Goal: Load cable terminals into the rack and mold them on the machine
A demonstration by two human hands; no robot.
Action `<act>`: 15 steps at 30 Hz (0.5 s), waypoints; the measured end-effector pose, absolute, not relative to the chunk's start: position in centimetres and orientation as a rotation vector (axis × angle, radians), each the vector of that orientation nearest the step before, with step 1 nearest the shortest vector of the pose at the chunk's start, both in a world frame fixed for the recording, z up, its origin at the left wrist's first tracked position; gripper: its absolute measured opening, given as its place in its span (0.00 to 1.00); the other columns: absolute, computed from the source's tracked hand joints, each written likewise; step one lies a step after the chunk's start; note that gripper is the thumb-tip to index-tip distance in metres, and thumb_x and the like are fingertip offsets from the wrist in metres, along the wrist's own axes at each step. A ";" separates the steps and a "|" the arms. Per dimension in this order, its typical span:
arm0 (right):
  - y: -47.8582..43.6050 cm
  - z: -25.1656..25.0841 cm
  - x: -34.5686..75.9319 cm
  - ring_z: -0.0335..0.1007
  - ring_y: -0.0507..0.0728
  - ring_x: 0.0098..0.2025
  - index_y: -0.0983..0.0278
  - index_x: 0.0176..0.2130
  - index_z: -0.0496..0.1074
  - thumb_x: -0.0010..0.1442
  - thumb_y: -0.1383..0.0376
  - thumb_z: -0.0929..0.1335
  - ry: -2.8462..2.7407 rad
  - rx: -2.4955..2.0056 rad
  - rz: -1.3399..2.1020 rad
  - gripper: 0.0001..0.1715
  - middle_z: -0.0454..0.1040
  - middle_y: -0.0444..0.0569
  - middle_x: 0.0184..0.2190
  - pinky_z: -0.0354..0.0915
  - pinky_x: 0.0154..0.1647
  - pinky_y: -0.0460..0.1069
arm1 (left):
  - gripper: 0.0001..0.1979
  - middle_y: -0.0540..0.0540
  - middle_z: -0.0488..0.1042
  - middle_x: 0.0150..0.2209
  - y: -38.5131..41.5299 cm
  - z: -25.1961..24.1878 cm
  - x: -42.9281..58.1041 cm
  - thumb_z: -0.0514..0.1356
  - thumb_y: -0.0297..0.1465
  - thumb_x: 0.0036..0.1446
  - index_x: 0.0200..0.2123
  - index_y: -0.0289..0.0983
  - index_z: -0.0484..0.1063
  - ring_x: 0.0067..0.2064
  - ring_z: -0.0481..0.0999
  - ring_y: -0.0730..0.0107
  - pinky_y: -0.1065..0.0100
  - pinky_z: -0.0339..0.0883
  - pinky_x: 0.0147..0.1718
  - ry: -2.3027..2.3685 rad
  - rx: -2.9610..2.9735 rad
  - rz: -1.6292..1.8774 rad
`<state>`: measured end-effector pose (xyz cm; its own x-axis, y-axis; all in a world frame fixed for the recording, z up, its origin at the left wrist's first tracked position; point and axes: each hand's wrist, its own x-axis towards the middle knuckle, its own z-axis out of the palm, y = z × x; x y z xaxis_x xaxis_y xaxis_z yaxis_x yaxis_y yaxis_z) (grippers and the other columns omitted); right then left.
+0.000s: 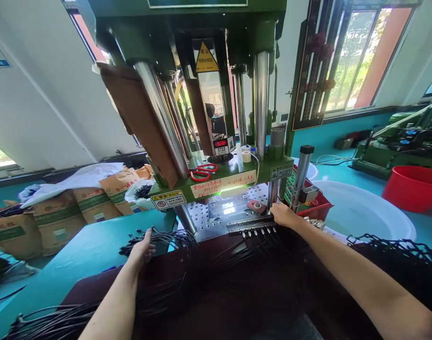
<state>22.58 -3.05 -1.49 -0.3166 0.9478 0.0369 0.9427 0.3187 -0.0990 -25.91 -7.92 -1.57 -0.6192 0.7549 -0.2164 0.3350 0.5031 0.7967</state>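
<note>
My left hand [141,251] is over the left side of the work surface, thumb raised and fingers loosely bent, with nothing visible in it. Just beyond it lies a bundle of black cables [175,238], their ends spread on the green table. My right hand [282,215] is closed at the right end of a long metal mould bar [242,225]; its fingertips are partly hidden. Several cables with silvery connector ends [256,232] sit in a row along the bar's front edge. The bar lies on the front of the press bed [201,222], under the green press [216,186].
Red-handled scissors [203,173] lie on the press ledge. Steel columns [261,101] flank the opening. A red bin [317,208] and a large pale tub [364,208] stand to the right, near piled black cables [396,259]. Paper sacks [60,222] line the left.
</note>
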 end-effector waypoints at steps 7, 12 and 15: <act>-6.5 0.4 22.8 0.67 0.59 0.41 0.67 0.36 0.72 0.49 0.80 0.61 -2.801 -1.583 0.005 0.18 0.71 0.55 0.37 0.58 0.40 0.49 | 0.18 0.55 0.60 0.13 -12.7 4.2 -18.0 0.58 0.46 0.45 0.24 0.35 0.66 0.13 0.55 0.80 0.78 0.47 0.12 1.676 1.194 1.302; -6.6 3.1 21.5 0.70 0.62 0.38 0.65 0.34 0.73 0.45 0.77 0.63 -2.844 -1.632 0.052 0.16 0.73 0.56 0.36 0.59 0.34 0.50 | 0.21 0.42 0.74 0.32 -19.8 2.3 -2.7 0.63 0.38 0.44 0.41 0.33 0.66 0.30 0.73 0.67 0.69 0.66 0.24 1.063 0.888 0.798; -5.6 5.2 20.7 0.70 0.63 0.37 0.65 0.33 0.73 0.46 0.75 0.63 -2.758 -1.712 0.093 0.15 0.74 0.56 0.34 0.58 0.31 0.50 | 0.21 0.40 0.72 0.36 -20.6 -0.6 3.2 0.65 0.31 0.44 0.42 0.32 0.64 0.36 0.74 0.67 0.66 0.65 0.39 1.014 0.511 0.981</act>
